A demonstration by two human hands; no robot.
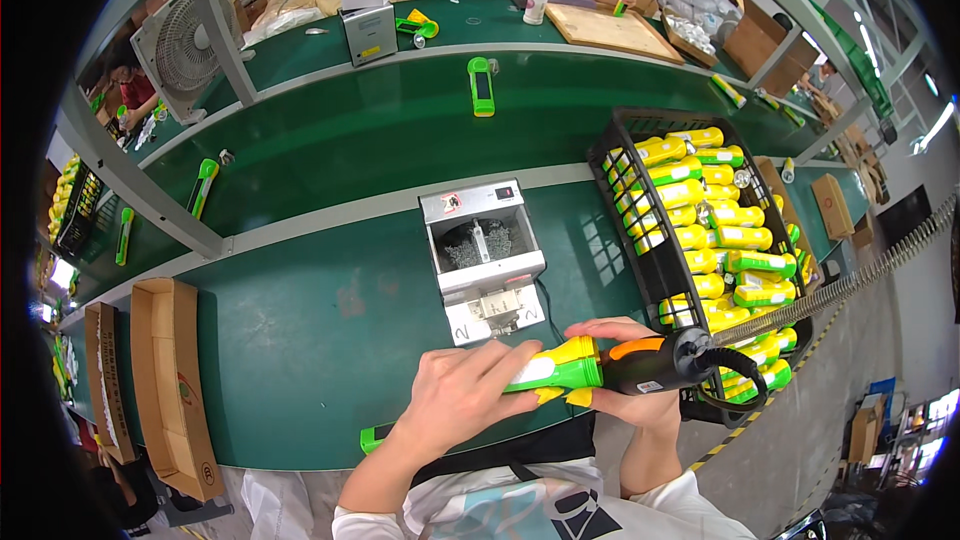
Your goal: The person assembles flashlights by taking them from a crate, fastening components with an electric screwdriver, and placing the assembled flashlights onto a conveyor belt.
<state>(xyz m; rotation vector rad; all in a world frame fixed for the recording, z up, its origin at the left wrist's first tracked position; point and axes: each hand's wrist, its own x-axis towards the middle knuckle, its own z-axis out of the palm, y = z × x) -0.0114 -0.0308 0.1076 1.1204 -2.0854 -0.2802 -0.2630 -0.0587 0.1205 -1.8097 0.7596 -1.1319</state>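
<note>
Yellow-green flashlight [556,370] gripped by left hand [462,396], fingers curled. Orange-black screwdriver [655,364] clasped by right hand [628,372]. Screw feeder [482,258] just beyond; black crate [640,240] right; green table [310,330] edge below.

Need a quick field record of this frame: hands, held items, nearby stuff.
left hand: grips yellow-green flashlight
right hand: holds electric screwdriver, its tip at the flashlight's end
ahead: screw feeder on green table
right: black crate full of flashlights
left: open cardboard box
</note>
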